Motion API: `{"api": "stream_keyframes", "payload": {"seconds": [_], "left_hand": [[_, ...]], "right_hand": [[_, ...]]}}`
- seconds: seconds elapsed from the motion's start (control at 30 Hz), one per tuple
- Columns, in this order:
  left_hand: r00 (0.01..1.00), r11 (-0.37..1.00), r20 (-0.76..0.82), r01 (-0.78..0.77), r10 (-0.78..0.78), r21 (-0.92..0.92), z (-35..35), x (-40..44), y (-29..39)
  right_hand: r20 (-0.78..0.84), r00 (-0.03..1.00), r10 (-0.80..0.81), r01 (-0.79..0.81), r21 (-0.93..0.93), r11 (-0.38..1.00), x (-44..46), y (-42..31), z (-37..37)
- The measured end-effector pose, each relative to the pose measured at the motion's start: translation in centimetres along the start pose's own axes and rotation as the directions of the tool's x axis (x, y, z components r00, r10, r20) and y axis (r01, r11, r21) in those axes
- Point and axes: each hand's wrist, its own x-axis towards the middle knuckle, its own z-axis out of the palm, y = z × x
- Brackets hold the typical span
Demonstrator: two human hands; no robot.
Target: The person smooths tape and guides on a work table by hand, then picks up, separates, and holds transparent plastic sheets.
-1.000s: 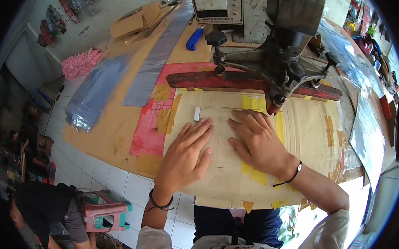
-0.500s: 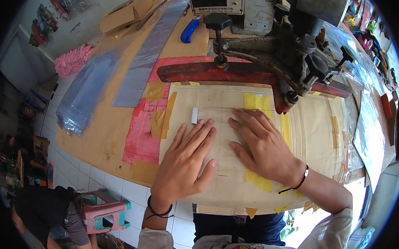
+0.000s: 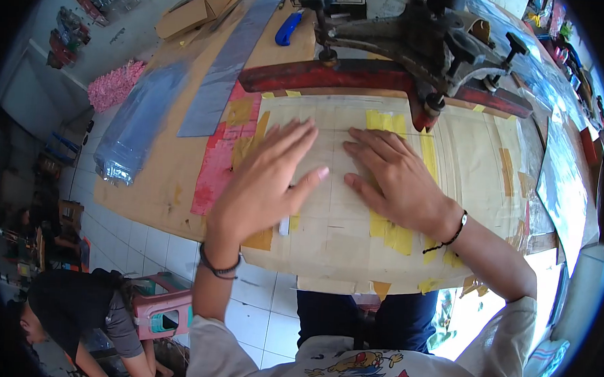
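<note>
Board point(image 3: 343, 251), tan, yellow-taped, lined, left hand point(image 3: 262, 180) and right hand point(image 3: 400, 179) over it, fingers outstretched

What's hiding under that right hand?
The right hand is over a tan sheet, and yellow tape peeks out beyond its fingertips and nearer the person. Whatever is directly beneath the hand is covered, so I can't tell.

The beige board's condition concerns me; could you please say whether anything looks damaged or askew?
The beige board looks worn along its near edge, where a brown tape flap pokes past the rim and the ragged tape farther right looks uneven, odd on an otherwise flat surface.
</note>
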Motion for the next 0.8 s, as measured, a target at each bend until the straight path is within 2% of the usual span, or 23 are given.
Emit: {"api": "stream_keyframes", "payload": {"seconds": [0.1, 0.13, 0.27, 0.4, 0.63, 0.8], "left_hand": [[0.997, 0.996, 0.074, 0.027, -0.033, 0.080, 0.3, 1.9, -1.2], [0.997, 0.986, 0.076, 0.017, -0.030, 0.168, 0.4, 2.2, -1.3], [0.999, 0.995, 0.037, -0.021, 0.017, 0.103, 1.7, 2.1, -3.0], [1.000, 1.000, 0.002, 0.006, -0.007, 0.028, 1.6, 2.6, -2.9], [0.999, 0.999, -0.035, 0.041, -0.040, 0.023, 2.2, 2.4, -2.6], [0.999, 0.999, -0.050, 0.021, -0.019, 0.045, 2.2, 2.4, -2.9]], "right_hand": [[0.024, 1.000, 0.014, -0.014, 0.003, 1.000, 0.1, 0.1, -0.2], [0.017, 1.000, 0.021, -0.021, 0.008, 1.000, 0.1, 0.2, -0.1], [-0.069, 0.997, -0.035, 0.034, -0.016, 0.999, 0.1, 0.7, 0.7], [-0.087, 0.993, -0.075, 0.070, -0.062, 0.996, 0.3, 1.3, 1.1], [-0.002, 0.999, -0.032, 0.032, -0.073, 0.997, 0.5, 1.5, 0.8], [-0.002, 1.000, -0.024, 0.024, -0.073, 0.997, 0.6, 1.3, 0.7]]}}
